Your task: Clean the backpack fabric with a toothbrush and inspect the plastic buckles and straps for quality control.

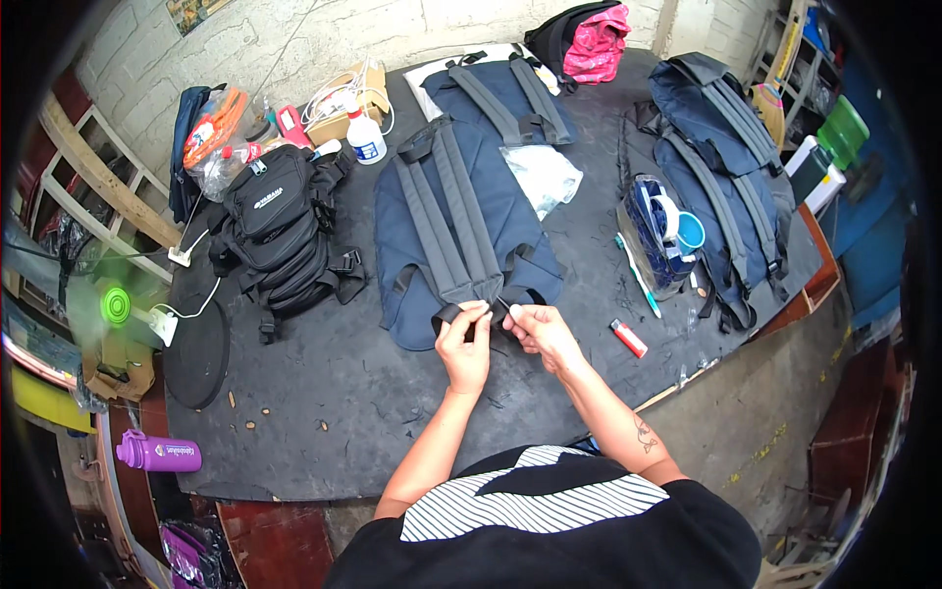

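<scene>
A navy blue backpack (500,211) lies on the dark table in front of me, its two grey padded shoulder straps turned up and meeting at the near end. My left hand (465,344) pinches a black webbing strap (447,314) at the ends of those padded straps. Close beside it, my right hand (543,335) has its fingers closed at the same spot, on a thin dark strap or thread end too small to make out. Both hands are over the backpack's near edge.
Left of the backpack sits a black bag (280,216); a spray bottle (365,135) stands behind. To the right are a clear pouch (653,231), a toothbrush (638,275), a red lighter (628,339) and more navy backpacks (721,167). A purple bottle (159,452) lies at the left edge.
</scene>
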Motion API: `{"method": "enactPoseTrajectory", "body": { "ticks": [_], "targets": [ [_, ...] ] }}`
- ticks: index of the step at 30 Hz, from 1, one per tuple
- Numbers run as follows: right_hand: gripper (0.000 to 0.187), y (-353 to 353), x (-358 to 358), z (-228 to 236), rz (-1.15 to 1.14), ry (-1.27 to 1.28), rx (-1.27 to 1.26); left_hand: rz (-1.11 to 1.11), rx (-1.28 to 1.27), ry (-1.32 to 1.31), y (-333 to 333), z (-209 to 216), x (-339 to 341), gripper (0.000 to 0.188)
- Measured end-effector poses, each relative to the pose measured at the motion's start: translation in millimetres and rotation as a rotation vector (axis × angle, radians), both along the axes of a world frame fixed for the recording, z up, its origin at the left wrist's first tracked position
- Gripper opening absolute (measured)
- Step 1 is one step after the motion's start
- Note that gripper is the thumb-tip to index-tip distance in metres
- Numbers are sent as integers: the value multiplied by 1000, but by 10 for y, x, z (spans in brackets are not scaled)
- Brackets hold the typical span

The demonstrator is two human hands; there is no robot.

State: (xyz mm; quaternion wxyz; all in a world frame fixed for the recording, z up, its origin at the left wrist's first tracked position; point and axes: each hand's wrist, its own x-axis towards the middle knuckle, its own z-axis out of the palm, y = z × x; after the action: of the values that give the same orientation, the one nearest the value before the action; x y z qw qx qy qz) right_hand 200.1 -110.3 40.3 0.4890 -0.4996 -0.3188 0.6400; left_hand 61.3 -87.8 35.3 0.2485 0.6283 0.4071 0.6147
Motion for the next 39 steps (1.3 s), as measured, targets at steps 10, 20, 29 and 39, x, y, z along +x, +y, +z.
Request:
{"method": "enactPoseTrajectory", "body": {
  "ticks": [10,20,29,39],
  "targets": [
    [22,-39,35,330,-371,-250,333,-607,-356,-420,191,148,-167,39],
    [22,16,-112,366,-134,-189,416,-456,-422,-457,127,454,-26,29],
    [9,35,-142,452,-148,53,364,-544,-582,-496,211,368,-58,9],
    [13,37,-61,542,-139,-63,315,-561,-713,-510,159,456,-153,16]
  ]
}}
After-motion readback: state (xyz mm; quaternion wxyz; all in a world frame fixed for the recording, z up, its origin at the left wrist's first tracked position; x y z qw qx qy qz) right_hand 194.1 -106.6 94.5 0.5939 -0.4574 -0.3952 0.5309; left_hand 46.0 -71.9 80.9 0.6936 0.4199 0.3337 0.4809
